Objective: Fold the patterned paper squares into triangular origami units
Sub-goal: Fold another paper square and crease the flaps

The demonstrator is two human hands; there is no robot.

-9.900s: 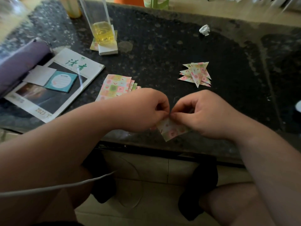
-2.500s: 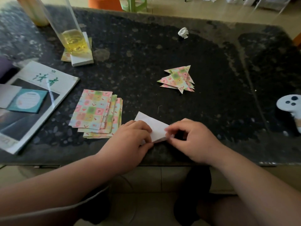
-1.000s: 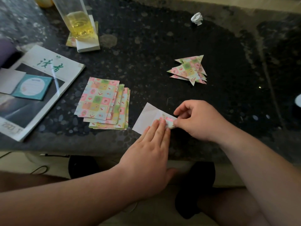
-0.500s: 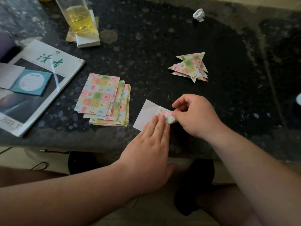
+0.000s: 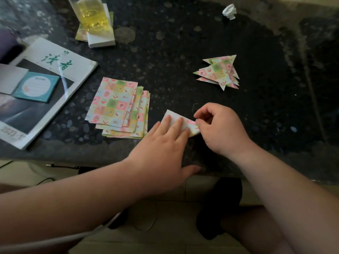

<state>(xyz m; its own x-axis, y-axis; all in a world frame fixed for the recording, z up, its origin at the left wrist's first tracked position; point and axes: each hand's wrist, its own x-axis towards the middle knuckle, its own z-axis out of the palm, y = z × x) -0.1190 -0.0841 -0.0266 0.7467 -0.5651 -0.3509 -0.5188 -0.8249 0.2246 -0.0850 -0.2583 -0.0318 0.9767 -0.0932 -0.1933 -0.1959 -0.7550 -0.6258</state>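
One patterned paper (image 5: 190,125) lies white side up near the front edge of the dark stone table (image 5: 174,52), its right end folded over so the pattern shows. My left hand (image 5: 165,149) presses flat on it with straight fingers. My right hand (image 5: 220,129) pinches the folded right end with curled fingers. To the left sits a stack of flat patterned squares (image 5: 117,107). Further back on the right lies a pile of finished triangular units (image 5: 219,72).
A magazine (image 5: 38,85) with a teal card and a white card on it lies at the left. A tall glass of yellow liquid (image 5: 89,13) stands on a white block at the back. A crumpled white scrap (image 5: 229,11) sits at the back right.
Between one second ago and now my right hand has kept working the fold at the paper's right end while my left hand stays pressed flat. Earlier I held the paper in the air.
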